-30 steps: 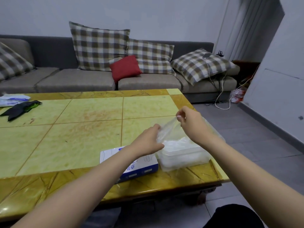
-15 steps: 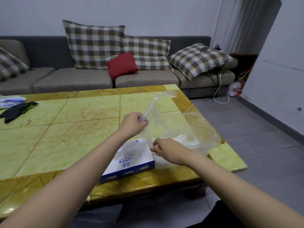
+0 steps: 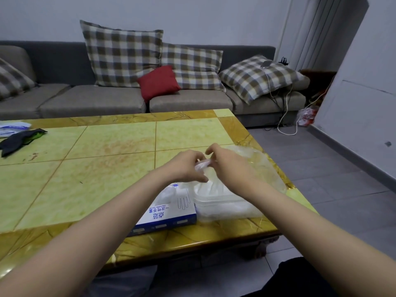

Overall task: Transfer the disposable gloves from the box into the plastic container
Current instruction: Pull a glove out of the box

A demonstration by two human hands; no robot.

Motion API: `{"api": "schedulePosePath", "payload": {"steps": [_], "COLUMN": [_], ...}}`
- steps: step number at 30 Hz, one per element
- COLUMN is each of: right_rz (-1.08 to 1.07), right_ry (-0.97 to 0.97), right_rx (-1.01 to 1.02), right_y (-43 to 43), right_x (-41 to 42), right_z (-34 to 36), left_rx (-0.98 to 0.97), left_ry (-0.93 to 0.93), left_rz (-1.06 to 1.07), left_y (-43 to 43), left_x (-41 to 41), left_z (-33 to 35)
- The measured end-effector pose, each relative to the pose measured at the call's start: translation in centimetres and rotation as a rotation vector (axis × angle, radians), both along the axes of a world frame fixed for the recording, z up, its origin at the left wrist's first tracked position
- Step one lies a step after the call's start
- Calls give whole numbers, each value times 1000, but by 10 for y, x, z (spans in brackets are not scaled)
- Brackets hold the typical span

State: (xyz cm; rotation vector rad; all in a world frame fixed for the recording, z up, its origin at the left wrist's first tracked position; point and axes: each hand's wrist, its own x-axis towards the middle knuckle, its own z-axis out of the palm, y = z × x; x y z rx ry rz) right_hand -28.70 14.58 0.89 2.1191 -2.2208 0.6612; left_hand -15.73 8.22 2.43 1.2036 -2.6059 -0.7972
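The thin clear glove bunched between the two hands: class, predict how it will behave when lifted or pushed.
Probably floppy: the glove crumples into a wad where the left hand and right hand pinch it. Likely very light, since fingertips alone hold it. It may puff back out of the plastic container, as film billows beside it.

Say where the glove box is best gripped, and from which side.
Probably from above, the grip spanning the short width of the glove box, thumb on its blue near wall: it lies flat, and the plastic container crowds its right end.
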Motion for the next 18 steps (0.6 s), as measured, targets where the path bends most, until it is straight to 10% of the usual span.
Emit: {"api": "schedulePosePath", "payload": {"steps": [11, 18], "right_rz": [-165, 16], "right_ry": [-73, -244], "right_rx": [207, -98], "right_y": [10, 17], "right_x": [-40, -16], "right_z": [-1, 18], "left_rx": [62, 23], "left_ry": [298, 255], "left_rz": [154, 117], "left_y": [-11, -9], "left_x": [15, 2], "left_z": [2, 4]}}
